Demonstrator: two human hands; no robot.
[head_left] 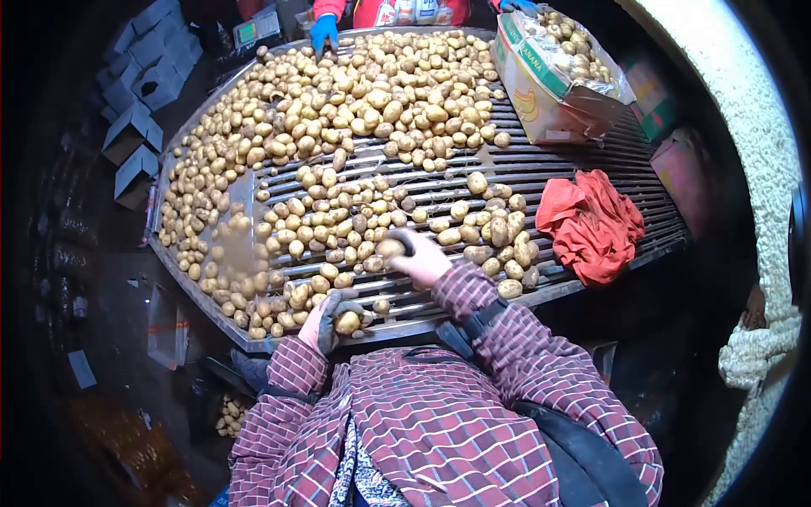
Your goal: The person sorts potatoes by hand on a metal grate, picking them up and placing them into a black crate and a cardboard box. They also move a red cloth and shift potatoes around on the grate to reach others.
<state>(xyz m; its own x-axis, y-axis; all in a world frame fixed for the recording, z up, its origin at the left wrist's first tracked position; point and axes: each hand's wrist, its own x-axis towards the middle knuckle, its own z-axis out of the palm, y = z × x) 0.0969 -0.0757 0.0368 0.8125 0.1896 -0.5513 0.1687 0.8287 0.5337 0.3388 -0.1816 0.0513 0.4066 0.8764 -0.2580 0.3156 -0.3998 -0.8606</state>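
Note:
My left hand [321, 323], in a grey work glove, is closed around a potato [347, 322] at the near edge of the slatted table [405, 319]. Farther up and to the right, my right hand [422, 260] has its fingers around another potato [391, 248], a little blurred. A small loose potato [381, 306] lies between the two hands. Beyond them, a loose cluster of potatoes [338, 207] rests on the metal bars. To the right of my right hand, larger potatoes [504, 228] sit in a group.
A big heap of potatoes [372, 93] covers the table's far side, where a co-worker's blue-gloved hand [323, 34] reaches in. A cardboard box [541, 93] of potatoes stands at the back right. Red cloth [591, 224] lies crumpled at right. White boxes [135, 152] are stacked at left.

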